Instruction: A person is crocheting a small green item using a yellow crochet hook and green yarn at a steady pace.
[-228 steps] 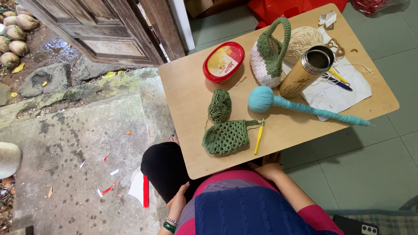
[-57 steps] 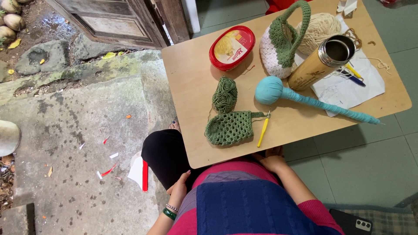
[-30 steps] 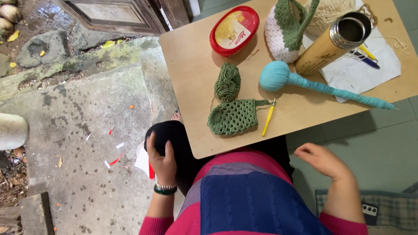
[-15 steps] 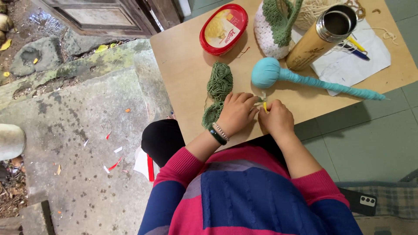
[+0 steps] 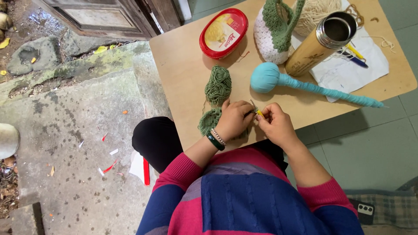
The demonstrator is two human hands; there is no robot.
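Now green crochet piece under left hand; yellow hook in right hand.

A light wooden tabletop with rounded corners carries everything. Near its far edge lies an oval red tub with a yellow lid picture. Beside it stands a white crocheted pouch with green top, and behind that a ball of cream yarn. A gold metal flask, open at the top, stands on a white sheet of paper along with some pens. A teal yarn-wrapped stick with a round head lies across the middle. A skein of green yarn rests near the front, and a green crocheted piece lies at the near edge.
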